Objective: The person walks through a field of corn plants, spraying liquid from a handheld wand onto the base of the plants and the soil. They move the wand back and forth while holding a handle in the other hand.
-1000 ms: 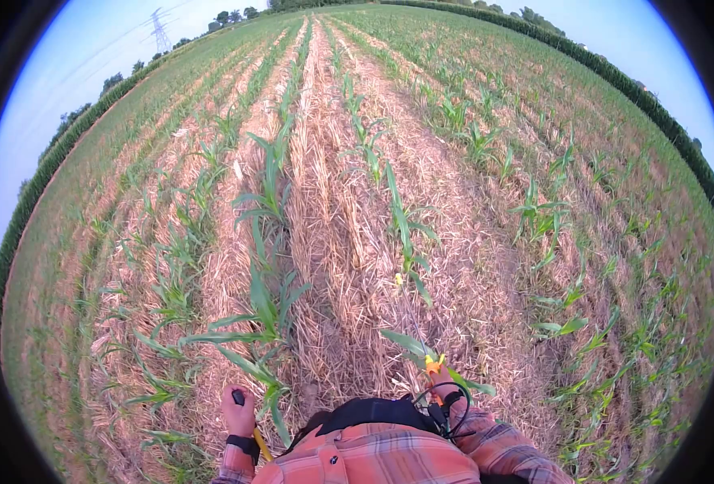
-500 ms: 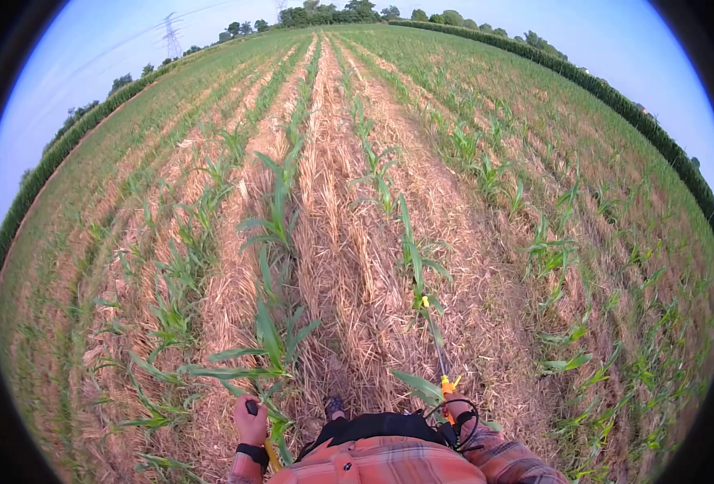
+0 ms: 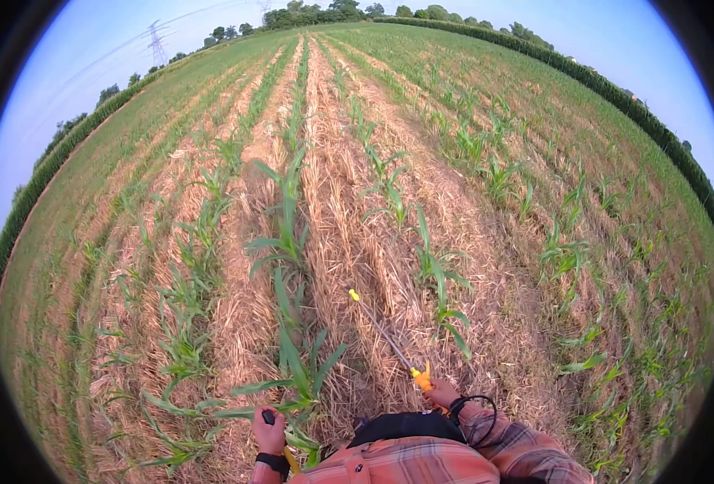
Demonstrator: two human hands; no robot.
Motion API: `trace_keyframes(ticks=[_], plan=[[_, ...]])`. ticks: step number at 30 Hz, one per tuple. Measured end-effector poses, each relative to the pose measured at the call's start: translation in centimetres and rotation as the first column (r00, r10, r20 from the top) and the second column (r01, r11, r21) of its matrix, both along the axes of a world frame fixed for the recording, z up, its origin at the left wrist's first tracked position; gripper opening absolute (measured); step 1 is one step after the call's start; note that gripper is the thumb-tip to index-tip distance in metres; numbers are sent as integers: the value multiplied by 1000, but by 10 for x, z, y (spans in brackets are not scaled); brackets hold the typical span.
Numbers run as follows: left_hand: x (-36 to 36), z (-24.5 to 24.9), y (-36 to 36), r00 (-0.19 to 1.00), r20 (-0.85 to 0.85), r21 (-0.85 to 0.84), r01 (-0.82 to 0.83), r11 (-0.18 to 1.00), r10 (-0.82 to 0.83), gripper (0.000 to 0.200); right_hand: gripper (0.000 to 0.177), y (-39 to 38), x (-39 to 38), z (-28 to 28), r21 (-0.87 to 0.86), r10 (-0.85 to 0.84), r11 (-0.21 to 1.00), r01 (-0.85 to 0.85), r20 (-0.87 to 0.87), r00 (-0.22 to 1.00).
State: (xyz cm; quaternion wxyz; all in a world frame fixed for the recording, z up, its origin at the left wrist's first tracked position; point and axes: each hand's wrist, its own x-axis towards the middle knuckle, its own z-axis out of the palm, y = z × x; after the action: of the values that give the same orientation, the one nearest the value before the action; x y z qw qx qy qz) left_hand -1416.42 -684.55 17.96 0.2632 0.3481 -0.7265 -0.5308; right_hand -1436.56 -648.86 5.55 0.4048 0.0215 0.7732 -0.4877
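Observation:
My right hand point(image 3: 442, 394) is closed around the orange-yellow handle of a spray wand point(image 3: 391, 343). The thin wand slants forward and left over the straw, ending in a yellow nozzle point(image 3: 354, 295). A dark hose loops beside my right wrist. At the lower left, my left hand point(image 3: 269, 434) is wrapped round a lever with a black end point(image 3: 269, 417); a yellow bar point(image 3: 293, 461) shows below that hand. A young corn plant point(image 3: 299, 373) stands just ahead of my left hand, and another corn plant point(image 3: 440, 278) grows to the right of the wand.
Rows of young corn run away from me, with dry straw point(image 3: 337, 242) between them. Taller green hedge-like crop strips point(image 3: 615, 85) border the field on both sides. Trees point(image 3: 312, 14) and a power pylon point(image 3: 157, 44) stand far off.
The wand has swung left, its nozzle moving from the right corn row to the straw between the rows. My left hand appears slightly lower and further right; the view has shifted.

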Motion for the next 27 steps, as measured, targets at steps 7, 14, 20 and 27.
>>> trace_keyframes(ticks=[7,14,20,27], plan=[[-38,9,-11,993,59,41,95,995,-97,13,27,-17,-8,22,-43,127,991,-126,21,992],[-91,40,-7,993,19,121,117,986,-120,13,25,-13,-52,-11,100,60,993,-59,-4,998],[-159,44,-8,989,41,54,138,989,-141,15,24,4,-116,-8,152,-73,985,78,-39,997],[-237,69,14,983,88,16,160,987,-161,15,12,52,-184,-10,-34,-306,950,311,108,946]])
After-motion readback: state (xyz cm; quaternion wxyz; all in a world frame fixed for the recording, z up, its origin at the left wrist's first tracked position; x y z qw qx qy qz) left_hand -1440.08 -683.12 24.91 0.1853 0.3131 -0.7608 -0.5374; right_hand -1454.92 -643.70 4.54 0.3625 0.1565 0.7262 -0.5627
